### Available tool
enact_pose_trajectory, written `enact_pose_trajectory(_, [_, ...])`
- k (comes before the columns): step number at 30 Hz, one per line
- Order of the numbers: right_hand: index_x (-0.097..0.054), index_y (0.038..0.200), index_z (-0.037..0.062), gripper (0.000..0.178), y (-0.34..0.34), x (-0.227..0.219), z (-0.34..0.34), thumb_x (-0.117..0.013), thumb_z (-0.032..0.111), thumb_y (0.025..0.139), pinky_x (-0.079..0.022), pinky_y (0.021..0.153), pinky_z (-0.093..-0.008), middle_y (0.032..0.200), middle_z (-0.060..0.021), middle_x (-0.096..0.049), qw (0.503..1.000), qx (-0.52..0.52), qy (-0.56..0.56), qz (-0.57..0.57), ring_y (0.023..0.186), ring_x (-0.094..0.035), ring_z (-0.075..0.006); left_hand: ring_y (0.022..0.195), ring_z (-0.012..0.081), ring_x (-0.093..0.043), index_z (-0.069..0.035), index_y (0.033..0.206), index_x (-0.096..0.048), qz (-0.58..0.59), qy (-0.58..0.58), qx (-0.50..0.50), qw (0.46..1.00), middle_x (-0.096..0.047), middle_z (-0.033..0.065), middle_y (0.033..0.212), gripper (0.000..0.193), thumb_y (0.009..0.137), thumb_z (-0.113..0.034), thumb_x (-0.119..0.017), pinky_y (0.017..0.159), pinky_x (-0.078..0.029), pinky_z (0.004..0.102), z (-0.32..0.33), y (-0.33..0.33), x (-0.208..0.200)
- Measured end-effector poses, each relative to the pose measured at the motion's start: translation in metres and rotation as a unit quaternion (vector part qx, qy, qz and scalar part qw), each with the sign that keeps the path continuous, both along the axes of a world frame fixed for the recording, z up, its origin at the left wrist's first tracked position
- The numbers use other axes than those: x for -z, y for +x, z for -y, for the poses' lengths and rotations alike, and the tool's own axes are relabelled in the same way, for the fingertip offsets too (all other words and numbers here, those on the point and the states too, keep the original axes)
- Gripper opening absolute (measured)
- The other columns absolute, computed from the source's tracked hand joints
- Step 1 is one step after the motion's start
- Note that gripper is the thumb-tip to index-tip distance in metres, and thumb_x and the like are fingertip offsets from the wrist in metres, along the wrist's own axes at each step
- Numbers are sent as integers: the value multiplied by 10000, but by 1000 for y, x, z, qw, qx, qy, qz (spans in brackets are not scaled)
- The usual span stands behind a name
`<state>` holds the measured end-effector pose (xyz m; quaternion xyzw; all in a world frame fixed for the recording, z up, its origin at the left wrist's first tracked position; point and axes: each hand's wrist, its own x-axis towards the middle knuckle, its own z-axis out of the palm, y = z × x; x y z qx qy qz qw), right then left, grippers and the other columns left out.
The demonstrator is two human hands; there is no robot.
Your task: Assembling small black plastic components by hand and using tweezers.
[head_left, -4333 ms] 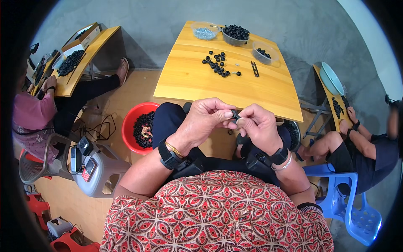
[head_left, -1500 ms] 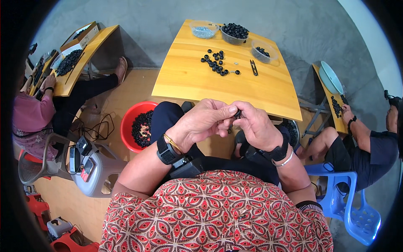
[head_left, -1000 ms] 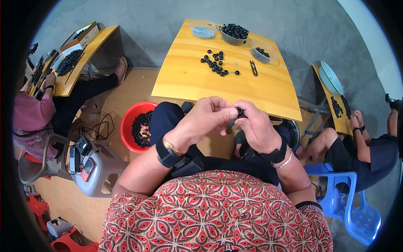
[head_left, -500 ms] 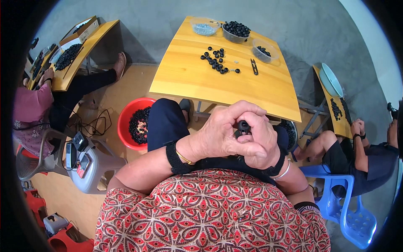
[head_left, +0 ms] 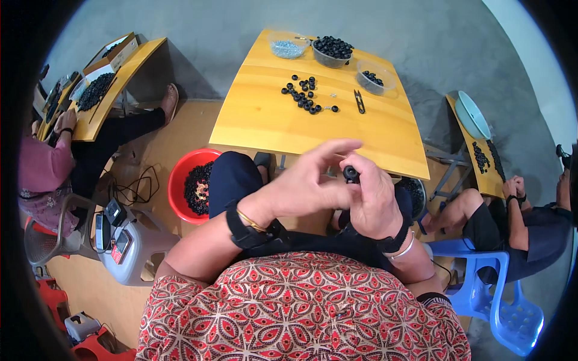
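Observation:
In my right hand point(head_left: 378, 207) a small black round part with a hole in its end point(head_left: 351, 173) is pinched at the fingertips, above my lap. My left hand point(head_left: 307, 183) is just left of it, its fingers stretched and apart, the thumb close to my right fingers. On the yellow table point(head_left: 253, 123) ahead lie several loose black ring-like parts point(head_left: 304, 103), a few tiny silvery springs point(head_left: 327, 108) and dark thread snips point(head_left: 359, 101).
At the table's far side stand a clear tub of small silvery pieces point(head_left: 288, 49), a tub of black parts point(head_left: 330, 59) and a sparser tub point(head_left: 377, 88). A red basin point(head_left: 175, 186) of black parts is on the floor at left. Two people sit at side tables.
My hands were clasped together around the black part; now the left has pulled back and its fingers have spread. The right still holds the part.

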<state>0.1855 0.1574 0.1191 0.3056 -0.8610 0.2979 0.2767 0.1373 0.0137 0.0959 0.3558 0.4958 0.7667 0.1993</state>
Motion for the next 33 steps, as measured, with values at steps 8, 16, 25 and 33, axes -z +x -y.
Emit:
enact_pose_trajectory(8, [-447,974,6,327,-7,0,-7,-578,7,673,-407,611,-367,849,-140,-463,998,12,54,-9,763,-474,-312,621,80,-519,-22,822,-562,229,-3,151,962,-552,13,711,191,807,-211,-589,525,-474,227,11,-6,4])
enact_pose_trajectory(16, [-423,983,10,328,-9,12,-5,-578,29,695,-397,617,-380,847,-142,-453,998,-6,41,47,750,-463,-316,546,56,-428,-25,821,-556,253,3,134,958,-549,12,704,163,823,-188,-569,441,-363,186,7,-5,6])
enact_pose_trajectory(25, [-405,994,15,308,-13,20,-2,-574,84,746,-390,624,-376,812,-138,-456,998,-24,-4,64,730,-464,-309,521,70,-480,30,793,-580,279,0,109,954,-554,42,661,211,834,-176,-555,443,-409,197,7,-6,7])
enact_pose_trajectory(33, [-425,974,17,316,-3,-2,-1,-600,117,730,-428,600,-364,824,-149,-513,999,-28,-2,42,711,-531,-313,963,160,-492,-24,1183,-342,22,1,-6,1000,-514,87,1055,909,466,-337,-805,779,-435,286,6,4,-5])
